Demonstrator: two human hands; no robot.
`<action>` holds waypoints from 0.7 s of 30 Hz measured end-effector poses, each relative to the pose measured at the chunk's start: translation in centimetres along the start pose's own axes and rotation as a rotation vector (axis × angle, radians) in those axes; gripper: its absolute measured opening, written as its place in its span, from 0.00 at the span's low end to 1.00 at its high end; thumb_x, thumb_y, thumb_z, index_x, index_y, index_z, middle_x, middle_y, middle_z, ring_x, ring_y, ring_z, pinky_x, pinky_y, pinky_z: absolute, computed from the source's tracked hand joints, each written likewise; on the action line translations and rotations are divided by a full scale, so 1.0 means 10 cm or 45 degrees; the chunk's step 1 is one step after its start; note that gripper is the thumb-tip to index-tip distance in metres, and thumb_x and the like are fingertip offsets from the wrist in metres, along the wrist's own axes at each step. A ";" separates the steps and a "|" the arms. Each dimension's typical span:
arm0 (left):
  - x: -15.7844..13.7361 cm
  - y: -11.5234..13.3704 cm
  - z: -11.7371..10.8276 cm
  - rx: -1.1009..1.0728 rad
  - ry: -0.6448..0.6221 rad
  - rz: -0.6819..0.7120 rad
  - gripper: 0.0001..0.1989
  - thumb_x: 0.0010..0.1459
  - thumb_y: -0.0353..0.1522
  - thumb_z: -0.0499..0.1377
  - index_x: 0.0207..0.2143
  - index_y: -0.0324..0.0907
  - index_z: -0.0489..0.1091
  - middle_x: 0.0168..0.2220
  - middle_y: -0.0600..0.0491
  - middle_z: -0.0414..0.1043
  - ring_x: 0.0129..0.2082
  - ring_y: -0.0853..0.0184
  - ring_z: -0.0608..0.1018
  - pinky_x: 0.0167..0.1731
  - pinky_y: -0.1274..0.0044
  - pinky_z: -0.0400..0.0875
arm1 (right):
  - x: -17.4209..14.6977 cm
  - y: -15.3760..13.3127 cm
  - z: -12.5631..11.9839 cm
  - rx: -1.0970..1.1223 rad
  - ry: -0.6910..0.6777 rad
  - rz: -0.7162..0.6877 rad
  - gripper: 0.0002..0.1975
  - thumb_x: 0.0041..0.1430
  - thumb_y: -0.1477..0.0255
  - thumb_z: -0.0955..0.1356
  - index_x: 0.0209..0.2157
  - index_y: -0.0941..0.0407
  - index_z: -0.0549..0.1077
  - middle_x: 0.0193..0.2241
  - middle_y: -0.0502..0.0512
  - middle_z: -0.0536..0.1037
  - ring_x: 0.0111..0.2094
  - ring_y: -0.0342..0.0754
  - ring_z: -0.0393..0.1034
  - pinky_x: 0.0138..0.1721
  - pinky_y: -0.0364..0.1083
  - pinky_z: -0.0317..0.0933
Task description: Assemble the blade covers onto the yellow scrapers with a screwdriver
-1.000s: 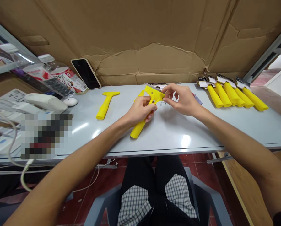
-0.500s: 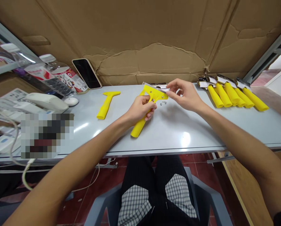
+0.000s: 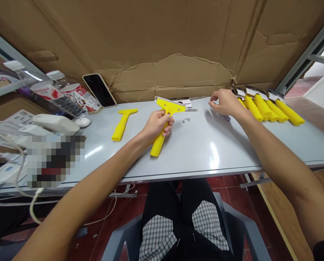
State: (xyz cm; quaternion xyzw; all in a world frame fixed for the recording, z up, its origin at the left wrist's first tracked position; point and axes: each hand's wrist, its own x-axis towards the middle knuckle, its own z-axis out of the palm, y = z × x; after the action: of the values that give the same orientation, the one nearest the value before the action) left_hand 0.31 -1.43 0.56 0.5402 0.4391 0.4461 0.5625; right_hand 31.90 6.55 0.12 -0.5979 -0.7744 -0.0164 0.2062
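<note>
My left hand (image 3: 159,125) is wrapped round the handle of a yellow scraper (image 3: 158,145), its wide head tilted at the far end. A clear strip lies along the top edge of that head, and a thin metal blade (image 3: 192,110) shows at its right end. Small screws (image 3: 186,120) lie in a loose group just right of the scraper. My right hand (image 3: 223,103) is over the table to the right, thumb and finger bent together in a pinch; whatever is between them is hidden. A small purplish piece (image 3: 227,117) peeks out beneath it.
Another yellow scraper handle (image 3: 120,127) lies left. Several yellow scrapers with card sleeves (image 3: 262,107) are lined up at right. A packaged card (image 3: 182,100) rests by the cardboard wall (image 3: 167,43). Phone (image 3: 100,90), bottles (image 3: 80,96), mouse (image 3: 83,122) and cables crowd the left.
My right hand has left the scraper head and moved right across the table. My left hand still holds the scraper, which has shifted slightly left; the blade end now shows past its head.
</note>
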 end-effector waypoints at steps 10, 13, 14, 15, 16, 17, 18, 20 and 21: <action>0.03 -0.03 -0.01 -0.038 -0.016 -0.019 0.09 0.43 0.28 0.66 0.24 0.40 0.67 0.23 0.58 0.68 0.15 0.79 0.64 0.10 0.84 0.57 | 0.08 0.15 -0.05 -0.144 -0.527 0.148 0.19 0.71 0.61 0.76 0.59 0.52 0.85 0.55 0.65 0.85 0.58 0.64 0.80 0.56 0.57 0.73; 0.02 -0.05 0.00 -0.058 -0.028 -0.042 0.09 0.43 0.28 0.66 0.24 0.40 0.67 0.23 0.58 0.68 0.15 0.79 0.64 0.10 0.84 0.57 | 0.07 0.07 -0.07 -0.105 -0.564 0.064 0.16 0.71 0.66 0.75 0.57 0.53 0.86 0.53 0.62 0.87 0.57 0.62 0.81 0.57 0.55 0.72; 0.02 -0.05 0.01 -0.066 -0.036 -0.054 0.09 0.43 0.27 0.66 0.24 0.41 0.66 0.23 0.58 0.68 0.14 0.79 0.64 0.10 0.84 0.56 | 0.06 0.03 -0.08 -0.081 -0.578 0.036 0.15 0.71 0.67 0.75 0.56 0.54 0.87 0.52 0.61 0.88 0.55 0.61 0.81 0.56 0.55 0.72; 0.01 -0.06 0.02 -0.073 -0.045 -0.070 0.09 0.43 0.27 0.66 0.23 0.41 0.66 0.23 0.58 0.68 0.14 0.79 0.64 0.10 0.84 0.56 | 0.05 0.00 -0.09 -0.059 -0.589 0.011 0.15 0.71 0.68 0.75 0.56 0.54 0.87 0.51 0.60 0.88 0.54 0.60 0.81 0.56 0.54 0.72; 0.00 -0.06 0.04 -0.080 -0.054 -0.089 0.09 0.44 0.27 0.66 0.23 0.41 0.66 0.23 0.58 0.67 0.14 0.80 0.64 0.10 0.84 0.56 | 0.04 -0.03 -0.10 -0.042 -0.597 -0.005 0.14 0.71 0.68 0.75 0.55 0.54 0.87 0.51 0.59 0.88 0.53 0.59 0.81 0.55 0.53 0.72; -0.01 -0.06 0.05 -0.086 -0.063 -0.112 0.09 0.45 0.27 0.66 0.23 0.41 0.66 0.23 0.58 0.67 0.14 0.80 0.64 0.10 0.84 0.56 | 0.02 -0.06 -0.11 -0.031 -0.601 -0.011 0.14 0.71 0.68 0.75 0.55 0.54 0.87 0.51 0.58 0.88 0.52 0.59 0.82 0.55 0.53 0.72; -0.02 -0.07 0.07 -0.092 -0.067 -0.134 0.09 0.46 0.27 0.65 0.23 0.40 0.66 0.23 0.58 0.67 0.14 0.80 0.64 0.10 0.84 0.56 | 0.01 -0.09 -0.13 -0.023 -0.605 -0.009 0.14 0.71 0.68 0.75 0.55 0.53 0.87 0.52 0.58 0.88 0.52 0.59 0.82 0.55 0.53 0.72; -0.03 -0.09 0.10 -0.110 -0.052 -0.163 0.08 0.48 0.26 0.65 0.23 0.40 0.67 0.24 0.57 0.67 0.14 0.80 0.64 0.11 0.84 0.56 | -0.01 -0.13 -0.18 -0.017 -0.613 0.016 0.16 0.71 0.65 0.76 0.57 0.53 0.86 0.53 0.58 0.88 0.55 0.60 0.81 0.55 0.53 0.71; -0.03 -0.11 0.11 -0.115 -0.041 -0.177 0.08 0.49 0.26 0.64 0.23 0.40 0.66 0.23 0.57 0.66 0.14 0.80 0.64 0.11 0.85 0.55 | -0.02 -0.15 -0.20 -0.019 -0.623 0.038 0.18 0.71 0.64 0.77 0.59 0.53 0.85 0.54 0.58 0.88 0.56 0.60 0.80 0.56 0.53 0.71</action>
State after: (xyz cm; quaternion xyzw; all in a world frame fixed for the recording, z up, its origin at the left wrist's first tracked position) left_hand 1.30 -1.97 -0.48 0.4895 0.4459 0.4167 0.6228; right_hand 31.17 5.36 2.22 -0.5969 -0.7923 0.1260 0.0083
